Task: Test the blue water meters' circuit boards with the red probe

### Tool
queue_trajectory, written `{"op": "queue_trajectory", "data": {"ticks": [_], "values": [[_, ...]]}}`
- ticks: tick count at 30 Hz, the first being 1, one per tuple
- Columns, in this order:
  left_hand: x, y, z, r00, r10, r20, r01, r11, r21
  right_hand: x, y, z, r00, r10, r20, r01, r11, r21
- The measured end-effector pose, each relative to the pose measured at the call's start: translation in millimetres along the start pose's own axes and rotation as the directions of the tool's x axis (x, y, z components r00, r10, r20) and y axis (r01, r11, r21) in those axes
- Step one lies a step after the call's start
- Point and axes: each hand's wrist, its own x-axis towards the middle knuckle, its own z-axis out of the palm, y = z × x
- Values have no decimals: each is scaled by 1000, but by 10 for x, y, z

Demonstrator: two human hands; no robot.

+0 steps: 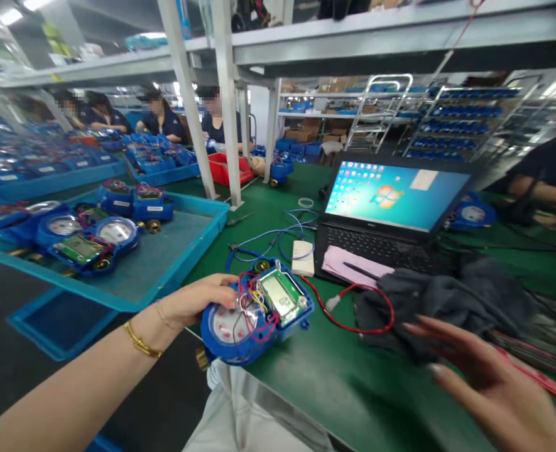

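Stretching back beneath a pale metal shelf (334, 47), the green tabletop (315, 383) carries an open laptop (391, 194), a red cable (385, 326) and a crumpled dark cloth (475, 295). To the left stands a blue tray (174, 285) with several meters in it; beyond, co-workers in dark tops sit at other benches, and racks (466, 116) of blue units fill the background.

The left arm comes in from the lower left, a gold bangle (141, 342) at the wrist, and the left hand (212, 298) grips a blue meter (259, 320) by its near left side, thumb on the clear round dial. That meter is held tilted at the table's front edge, its wiring and display board exposed. The right hand (489, 376) is blurred, its fingers spread and holding nothing, just beside the cloth (whether they touch, I cannot tell).

A Windows logo shows on the laptop's screen; the white labels on the tray's meters are too small to read.
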Motion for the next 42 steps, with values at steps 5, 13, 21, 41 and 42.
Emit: {"op": "queue_trajectory", "data": {"ticks": [5, 13, 21, 41, 42], "values": [[238, -74, 261, 958, -118, 260, 86, 987, 132, 363, -434, 536, 888, -260, 378, 161, 948, 273], [460, 90, 196, 944, -140, 300, 48, 954, 296, 427, -434, 965, 928, -228, 293, 111, 923, 368], [-270, 243, 485, 808, 525, 268, -567, 565, 600, 335, -483, 1020, 953, -223, 203, 164, 949, 270], [-239, 27, 561, 806, 590, -57, -301, 489, 819, 307, -437, 1044, 950, -248, 188, 204, 952, 226], [-227, 39, 579, 803, 594, -57, -306, 491, 816, 312, -440, 1049, 951, -245, 190, 198, 952, 234]]}}
